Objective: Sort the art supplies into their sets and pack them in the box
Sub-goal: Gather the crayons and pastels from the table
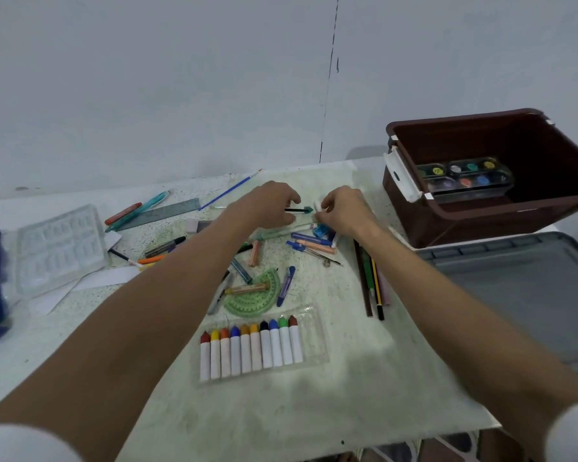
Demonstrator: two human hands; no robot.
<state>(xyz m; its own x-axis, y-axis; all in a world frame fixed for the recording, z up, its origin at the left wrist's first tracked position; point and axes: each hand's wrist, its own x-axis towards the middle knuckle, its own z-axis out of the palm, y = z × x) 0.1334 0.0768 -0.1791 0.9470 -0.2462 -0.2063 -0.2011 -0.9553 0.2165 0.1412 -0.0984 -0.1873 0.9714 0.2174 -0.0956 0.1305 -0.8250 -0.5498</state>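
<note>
Marker — pinched in left grip

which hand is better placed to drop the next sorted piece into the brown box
Right. The right hand is nearer the brown box, which sits at the table's right edge; the left hand pinches a teal-tipped crayon and would have to cross over.

Both bare forearms stretch forward, converging. The left hand and right hand nearly meet, fingers curled, apparently pinching something small.
</note>
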